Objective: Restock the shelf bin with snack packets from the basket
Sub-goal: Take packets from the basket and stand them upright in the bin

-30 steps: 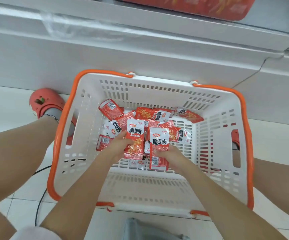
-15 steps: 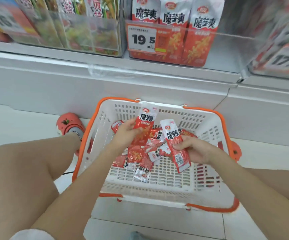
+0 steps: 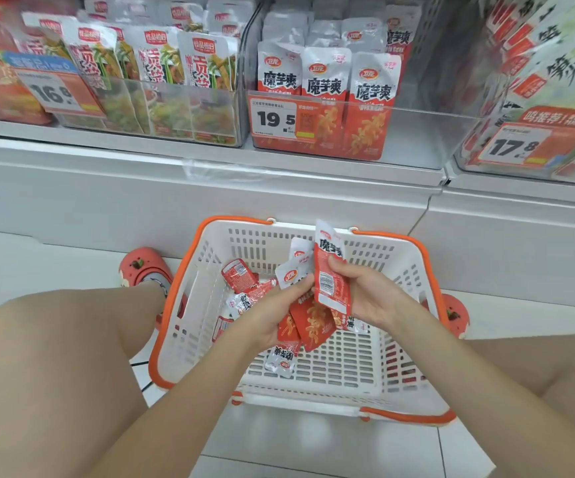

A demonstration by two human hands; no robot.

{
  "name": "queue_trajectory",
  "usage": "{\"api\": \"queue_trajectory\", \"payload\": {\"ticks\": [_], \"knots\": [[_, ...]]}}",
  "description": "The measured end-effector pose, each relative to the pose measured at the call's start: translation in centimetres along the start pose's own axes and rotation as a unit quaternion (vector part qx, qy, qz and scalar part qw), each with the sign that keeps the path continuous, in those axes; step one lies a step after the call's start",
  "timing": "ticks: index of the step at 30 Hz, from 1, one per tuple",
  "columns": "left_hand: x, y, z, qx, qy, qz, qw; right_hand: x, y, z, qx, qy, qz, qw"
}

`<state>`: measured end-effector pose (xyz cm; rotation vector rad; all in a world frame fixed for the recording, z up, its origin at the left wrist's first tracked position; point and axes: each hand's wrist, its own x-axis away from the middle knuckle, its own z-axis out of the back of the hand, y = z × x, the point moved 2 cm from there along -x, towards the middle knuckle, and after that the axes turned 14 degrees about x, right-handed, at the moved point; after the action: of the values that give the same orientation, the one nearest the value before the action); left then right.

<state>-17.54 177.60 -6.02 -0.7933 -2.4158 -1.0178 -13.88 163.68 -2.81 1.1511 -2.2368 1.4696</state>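
The tiled floor (image 3: pixel 313 443) carries the white basket (image 3: pixel 399 339); on the shelf (image 3: pixel 210 153) above stand clear bins (image 3: pixel 417 132) of packets (image 3: pixel 327 88).

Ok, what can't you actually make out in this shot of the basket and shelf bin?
- Head view: how many packets the left hand grips; they overlap and its fingers cover them.
- Small print on the 19.5 price label: too small.
- Shelf bin depth: front packets hide the rear.
- Basket floor under both hands: covered.
- Right bin's packets: blurred, cut off by the edge.
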Motion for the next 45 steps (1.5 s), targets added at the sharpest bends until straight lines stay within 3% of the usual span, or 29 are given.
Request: {"api": "queue_trajectory", "payload": {"ticks": [5, 8, 10, 12, 15, 16, 17, 19, 20, 23, 25, 27, 28, 30, 32, 36, 39, 40, 42, 45], "knots": [[0.0, 0.4, 0.1, 0.046, 0.041, 0.011, 0.998, -0.2, 0.2, -0.3, 0.029, 0.028, -0.001, 0.999], [-0.7, 0.5, 1.0, 0.100, 0.051, 0.009, 0.994, 0.1, -0.1, 0.2, 0.183, 0.107, 0.022, 0.977], [-1.2, 0.7, 1.7, 0.134, 0.037, -0.002, 0.990, 0.6, -0.3, 0.1, 0.347, 0.198, 0.075, 0.914], [-1.2, 0.9, 1.6, 0.144, 0.032, -0.027, 0.989, 1.3, -0.2, -1.2, 0.488, 0.262, 0.173, 0.815], [-1.1, 0.5, 0.8, 0.157, 0.029, -0.044, 0.986, 1.5, 2.1, -3.9, 0.666, 0.271, 0.235, 0.654], [-1.1, 0.3, 0.5, 0.157, 0.022, -0.037, 0.987, 1.5, 2.9, -4.8, 0.707, 0.247, 0.226, 0.623], [-1.2, 0.1, 0.3, 0.152, 0.021, -0.030, 0.988, 1.3, 3.5, -5.3, 0.716, 0.214, 0.216, 0.629], [-1.5, 0.1, 0.5, 0.158, 0.035, -0.025, 0.987, 1.4, 3.2, -5.6, 0.609, 0.171, 0.199, 0.748], [-1.7, 0.3, 0.8, 0.171, 0.045, -0.036, 0.984, 1.5, 2.6, -5.5, 0.544, 0.187, 0.199, 0.794], [-1.7, 1.3, 0.8, 0.214, 0.000, -0.075, 0.974, 1.5, 2.0, -3.3, 0.359, 0.336, 0.180, 0.852], [-1.7, 1.8, 0.5, 0.221, -0.038, -0.097, 0.970, 1.0, 3.6, -2.0, 0.127, 0.350, 0.033, 0.927], [-1.7, 1.6, 0.1, 0.216, -0.058, -0.100, 0.970, 0.8, 5.5, -2.4, -0.107, 0.265, -0.116, 0.951], [-1.5, 1.3, -0.3, 0.211, -0.071, -0.092, 0.971, 0.7, 5.9, -3.1, -0.182, 0.212, -0.138, 0.950], [-1.1, 0.6, -1.1, 0.177, -0.114, -0.062, 0.976, 0.4, 6.0, -4.2, -0.262, 0.160, -0.095, 0.947], [-0.5, -0.2, -1.5, 0.136, -0.140, -0.040, 0.980, -0.1, 5.7, -4.4, -0.301, 0.168, -0.043, 0.938], [-0.1, -0.5, -1.2, 0.128, -0.137, -0.018, 0.982, -0.3, 6.5, -4.1, -0.250, 0.169, -0.026, 0.953], [0.2, 0.7, -1.0, 0.118, -0.133, 0.008, 0.984, -0.2, 6.0, -2.9, -0.061, 0.174, 0.022, 0.983], [0.5, 1.1, -0.9, 0.088, -0.128, 0.023, 0.988, -0.2, 5.2, -2.4, 0.062, 0.181, 0.055, 0.980], [0.9, 1.6, -0.6, 0.011, -0.105, 0.057, 0.993, 0.3, 3.5, -1.9, 0.286, 0.158, 0.104, 0.939], [1.1, 1.4, -0.5, -0.014, -0.123, 0.104, 0.987, 0.5, 2.2, -1.5, 0.353, 0.100, 0.123, 0.922]]}}
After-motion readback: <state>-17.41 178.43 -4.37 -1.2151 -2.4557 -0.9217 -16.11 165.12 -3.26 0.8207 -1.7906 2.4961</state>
